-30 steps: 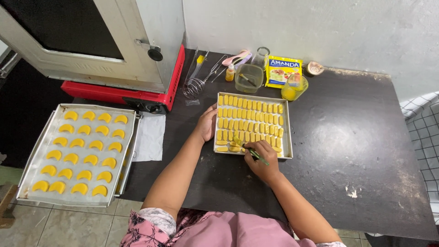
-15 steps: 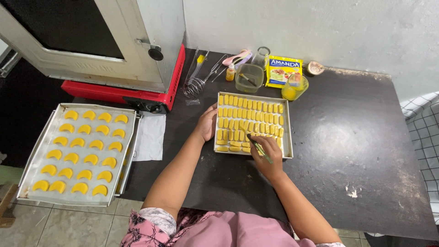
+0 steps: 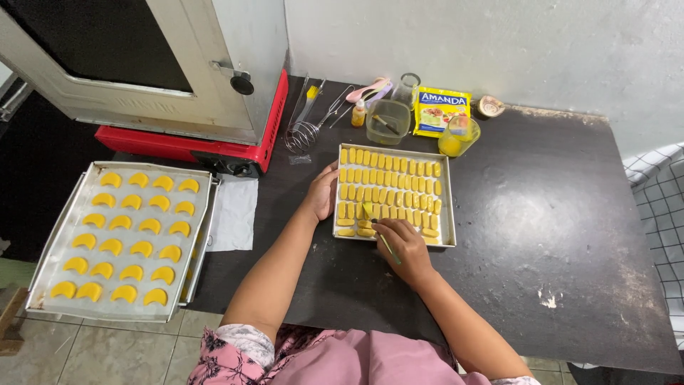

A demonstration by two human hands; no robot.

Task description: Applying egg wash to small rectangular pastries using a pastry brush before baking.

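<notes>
A metal baking tray (image 3: 449, 227) on the dark table holds several rows of small yellow dough sticks (image 3: 399, 187). My left hand (image 3: 322, 191) rests against the tray's left edge, fingers curled on the rim. My right hand (image 3: 403, 245) sits at the tray's near edge and grips a thin green-handled brush (image 3: 376, 228), whose tip touches the sticks in the near-left rows.
A second tray (image 3: 58, 235) of yellow crescent pastries sits at the left on a lower stand. A metal oven (image 3: 142, 64) on a red base stands behind it. Whisk (image 3: 303, 132), small bottle, clear container (image 3: 387, 121), yellow packet (image 3: 442, 110) and cup of yellow liquid (image 3: 457, 137) line the back.
My right hand has shifted the brush a little along the near rows of the tray, from right back toward the left. My left hand has stayed on the tray's edge.
</notes>
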